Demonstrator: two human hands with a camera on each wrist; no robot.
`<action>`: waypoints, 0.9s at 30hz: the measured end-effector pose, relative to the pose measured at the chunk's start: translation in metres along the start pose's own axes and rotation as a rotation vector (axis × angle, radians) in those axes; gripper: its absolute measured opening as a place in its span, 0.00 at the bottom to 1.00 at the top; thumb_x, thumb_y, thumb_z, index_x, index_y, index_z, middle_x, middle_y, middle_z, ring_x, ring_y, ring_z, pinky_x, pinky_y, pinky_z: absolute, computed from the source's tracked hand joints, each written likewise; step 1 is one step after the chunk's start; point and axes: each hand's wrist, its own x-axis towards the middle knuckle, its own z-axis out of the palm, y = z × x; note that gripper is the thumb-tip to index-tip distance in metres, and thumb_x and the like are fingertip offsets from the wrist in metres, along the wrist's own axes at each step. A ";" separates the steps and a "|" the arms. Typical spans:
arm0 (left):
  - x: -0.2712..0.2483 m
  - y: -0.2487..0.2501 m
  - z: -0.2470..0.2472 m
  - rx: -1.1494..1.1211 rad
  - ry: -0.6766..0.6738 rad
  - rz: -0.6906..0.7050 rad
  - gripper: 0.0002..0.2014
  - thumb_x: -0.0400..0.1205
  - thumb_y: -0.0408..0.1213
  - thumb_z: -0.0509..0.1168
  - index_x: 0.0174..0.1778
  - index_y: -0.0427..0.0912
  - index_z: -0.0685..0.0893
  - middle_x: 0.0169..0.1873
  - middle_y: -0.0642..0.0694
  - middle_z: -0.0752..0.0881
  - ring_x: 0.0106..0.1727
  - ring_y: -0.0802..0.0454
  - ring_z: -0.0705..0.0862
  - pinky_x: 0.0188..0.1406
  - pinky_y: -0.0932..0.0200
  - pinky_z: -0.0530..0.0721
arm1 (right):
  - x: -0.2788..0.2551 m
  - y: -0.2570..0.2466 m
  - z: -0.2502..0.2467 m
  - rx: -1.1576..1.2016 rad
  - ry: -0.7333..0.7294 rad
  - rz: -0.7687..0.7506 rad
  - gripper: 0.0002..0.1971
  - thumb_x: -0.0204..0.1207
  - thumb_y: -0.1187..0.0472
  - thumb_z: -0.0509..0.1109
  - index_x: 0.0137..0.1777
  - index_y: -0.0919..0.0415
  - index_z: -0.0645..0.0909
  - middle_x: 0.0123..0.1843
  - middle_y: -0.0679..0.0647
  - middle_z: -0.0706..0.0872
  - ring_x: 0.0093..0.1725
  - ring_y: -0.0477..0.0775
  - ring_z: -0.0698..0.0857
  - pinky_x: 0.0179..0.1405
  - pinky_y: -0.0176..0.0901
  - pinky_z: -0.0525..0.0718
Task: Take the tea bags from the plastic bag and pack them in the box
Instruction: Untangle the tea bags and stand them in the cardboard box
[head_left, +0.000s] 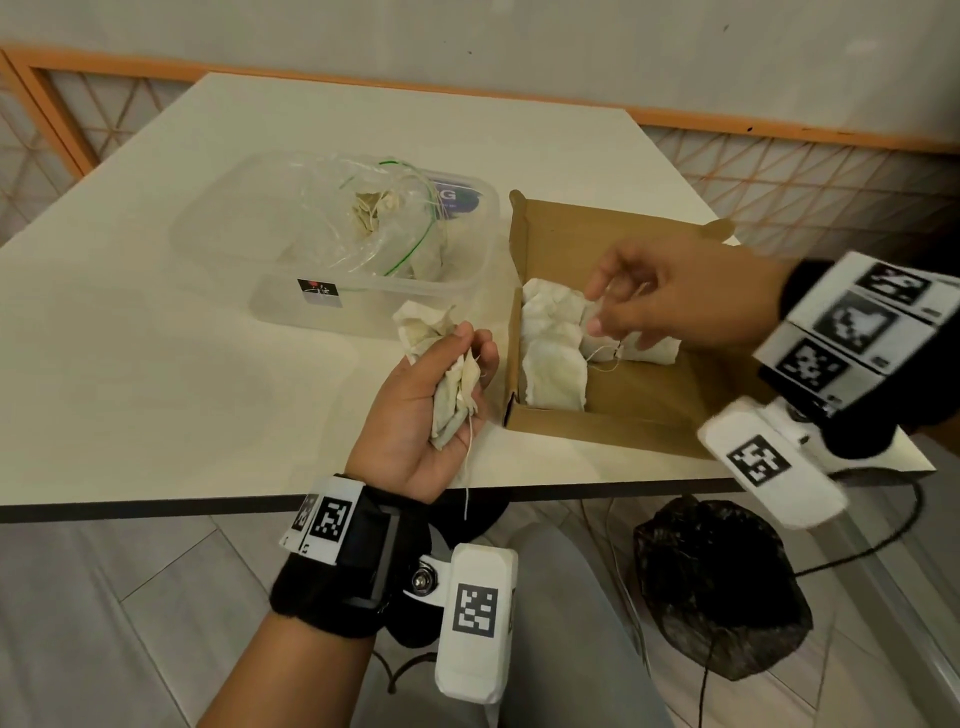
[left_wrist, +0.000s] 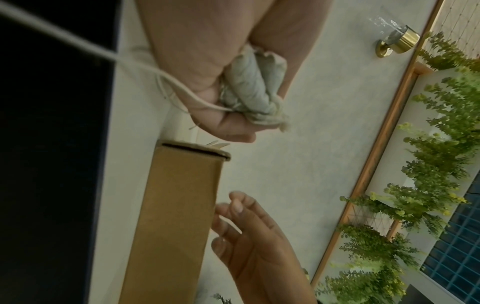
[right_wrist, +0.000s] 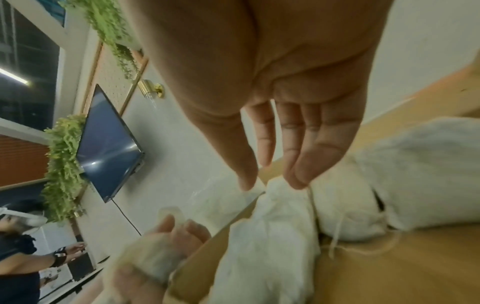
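My left hand (head_left: 452, 364) is palm up just left of the cardboard box (head_left: 623, 410) and grips a bunch of tea bags (head_left: 452, 395), with strings hanging off the table edge. The left wrist view shows the same tea bags (left_wrist: 249, 88) squeezed in that hand (left_wrist: 226, 121). My right hand (head_left: 618, 312) hovers over the box with its fingers straight, their tips touching the top of the tea bags (head_left: 550, 358) lying inside. In the right wrist view the fingertips (right_wrist: 298, 181) point down at those bags (right_wrist: 272, 236). The clear plastic bag (head_left: 363, 218) still holds tea bags.
The plastic bag sits in a clear plastic container (head_left: 291, 306) left of the box. The box stands near the table's front edge (head_left: 208, 506). A black bag (head_left: 717, 587) lies on the floor beneath. Another person (right_wrist: 20, 257) stands far off.
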 end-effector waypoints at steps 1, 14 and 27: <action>0.000 0.000 0.000 0.003 -0.001 0.001 0.06 0.73 0.36 0.66 0.44 0.40 0.79 0.37 0.48 0.83 0.37 0.60 0.86 0.20 0.72 0.79 | -0.006 0.004 0.001 -0.013 -0.025 0.011 0.08 0.71 0.61 0.74 0.48 0.56 0.81 0.37 0.48 0.87 0.33 0.40 0.86 0.29 0.28 0.82; -0.002 -0.001 0.005 0.078 0.000 -0.004 0.05 0.73 0.37 0.65 0.42 0.41 0.77 0.34 0.48 0.82 0.36 0.61 0.84 0.19 0.73 0.77 | -0.020 0.011 0.037 0.202 -0.228 0.103 0.10 0.79 0.60 0.65 0.55 0.50 0.85 0.54 0.56 0.89 0.57 0.55 0.87 0.67 0.55 0.80; -0.001 -0.001 0.003 0.055 0.016 -0.016 0.06 0.73 0.36 0.66 0.43 0.41 0.78 0.34 0.47 0.84 0.35 0.60 0.85 0.18 0.72 0.78 | -0.027 0.001 0.043 -0.212 -0.394 -0.032 0.24 0.83 0.44 0.46 0.67 0.51 0.79 0.66 0.43 0.81 0.66 0.43 0.77 0.74 0.37 0.66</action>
